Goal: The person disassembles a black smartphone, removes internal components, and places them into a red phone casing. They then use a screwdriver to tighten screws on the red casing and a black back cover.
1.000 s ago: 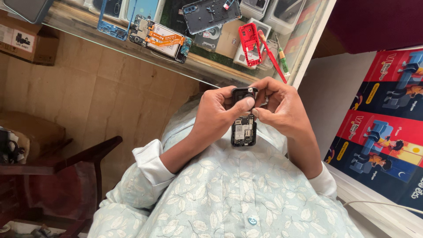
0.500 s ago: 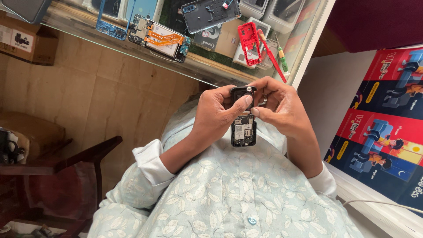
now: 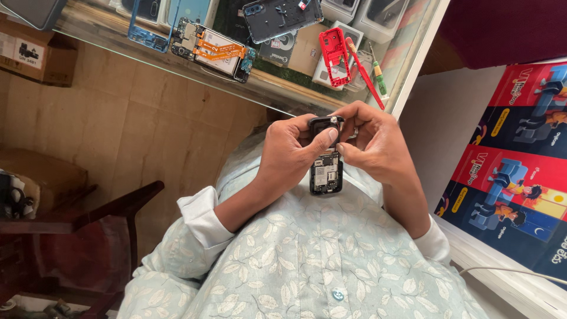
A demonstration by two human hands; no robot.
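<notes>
Compared with the pictures of a second and half a second ago, almost nothing is altered: the small black opened handset with its bare circuit board is kept at the same spot before the chest, and only the left thumb is seen pressed a little more squarely onto its upper end. The work is therefore judged to remain at one point on the top of the handset. The left hand is wrapped around the handset's left edge, its fingers clamped on it; the right hand is closed on the right edge. Below the fingers the green board and metal shields are exposed. Beyond the fingers, a red plastic phone frame is lying on the glass worktop.
</notes>
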